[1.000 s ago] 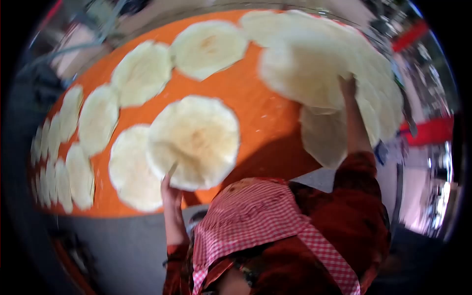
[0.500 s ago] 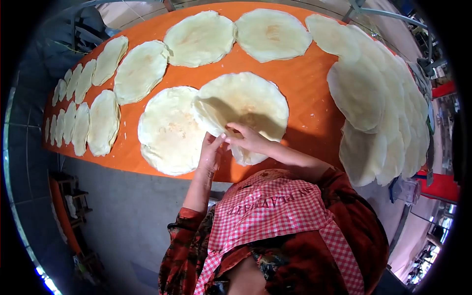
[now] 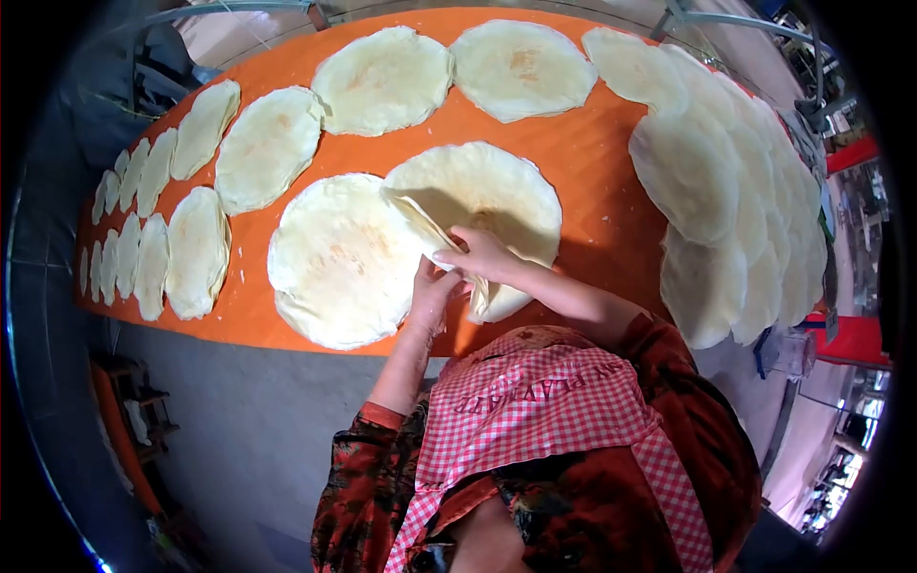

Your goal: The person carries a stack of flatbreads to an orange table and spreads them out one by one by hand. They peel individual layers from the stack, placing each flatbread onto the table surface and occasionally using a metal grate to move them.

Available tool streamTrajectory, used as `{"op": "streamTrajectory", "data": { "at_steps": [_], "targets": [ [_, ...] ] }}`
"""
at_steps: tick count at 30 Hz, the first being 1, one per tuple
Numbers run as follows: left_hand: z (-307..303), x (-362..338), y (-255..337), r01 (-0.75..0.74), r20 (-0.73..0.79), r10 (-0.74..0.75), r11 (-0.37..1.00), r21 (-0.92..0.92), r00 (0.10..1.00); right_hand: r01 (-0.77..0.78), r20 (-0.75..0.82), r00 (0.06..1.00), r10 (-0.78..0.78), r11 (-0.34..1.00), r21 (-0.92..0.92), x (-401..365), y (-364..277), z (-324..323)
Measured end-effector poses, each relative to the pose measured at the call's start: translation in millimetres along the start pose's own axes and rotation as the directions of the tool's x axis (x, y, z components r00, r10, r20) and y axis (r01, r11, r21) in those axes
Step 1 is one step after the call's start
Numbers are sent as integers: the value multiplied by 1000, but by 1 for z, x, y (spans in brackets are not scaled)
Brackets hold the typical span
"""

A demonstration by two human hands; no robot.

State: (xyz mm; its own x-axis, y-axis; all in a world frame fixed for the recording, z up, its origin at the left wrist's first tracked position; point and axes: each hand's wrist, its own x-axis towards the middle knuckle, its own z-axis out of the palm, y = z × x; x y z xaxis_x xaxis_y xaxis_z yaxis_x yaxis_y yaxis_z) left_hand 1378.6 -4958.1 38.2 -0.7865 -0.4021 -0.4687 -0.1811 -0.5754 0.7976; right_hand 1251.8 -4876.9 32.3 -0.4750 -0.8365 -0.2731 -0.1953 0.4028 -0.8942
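Note:
A thin, round, pale flatbread (image 3: 420, 222) is partly lifted and folded over the right one of two near stacks. My left hand (image 3: 436, 294) pinches its near edge from below. Beside it, my right hand (image 3: 480, 258) has thumb and fingers closed on the same folded edge. Under the fold and my right hand lies the right stack (image 3: 516, 186), partly in shadow. The left stack (image 3: 334, 258) lies flat just left of my left hand, its right edge under the fold.
The orange table (image 3: 611, 205) carries two rows of flatbread stacks (image 3: 198, 253) at the left and more stacks (image 3: 382, 81) along the far side. Many overlapping flatbreads (image 3: 693, 172) cover the right end. Metal rails (image 3: 755, 27) stand behind the table.
The lifted flatbread is folded more narrowly, and its flap has shifted right and nearer. My left hand has moved slightly right and down; my right hand now bends further over the fold.

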Motion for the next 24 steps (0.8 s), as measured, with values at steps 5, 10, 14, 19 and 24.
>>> {"op": "streamTrajectory", "data": {
  "at_steps": [5,10,14,19,24],
  "targets": [
    [-24,9,-8,35,-57,-40,996,-82,998,-41,-8,999,43,980,193,16,14,17],
    [-22,28,1,7,-188,-19,998,-65,982,-69,-174,985,-12,889,-453,-1,-11,20],
    [-20,21,5,42,-173,-41,999,5,984,-110,-105,989,103,992,-60,4,-7,16],
    [7,25,17,9,-230,43,975,221,972,18,-127,991,-33,993,-118,10,6,18],
    [-45,42,-11,-29,-268,75,985,170,960,-98,-212,972,99,995,14,14,7,13]
  ]
}}
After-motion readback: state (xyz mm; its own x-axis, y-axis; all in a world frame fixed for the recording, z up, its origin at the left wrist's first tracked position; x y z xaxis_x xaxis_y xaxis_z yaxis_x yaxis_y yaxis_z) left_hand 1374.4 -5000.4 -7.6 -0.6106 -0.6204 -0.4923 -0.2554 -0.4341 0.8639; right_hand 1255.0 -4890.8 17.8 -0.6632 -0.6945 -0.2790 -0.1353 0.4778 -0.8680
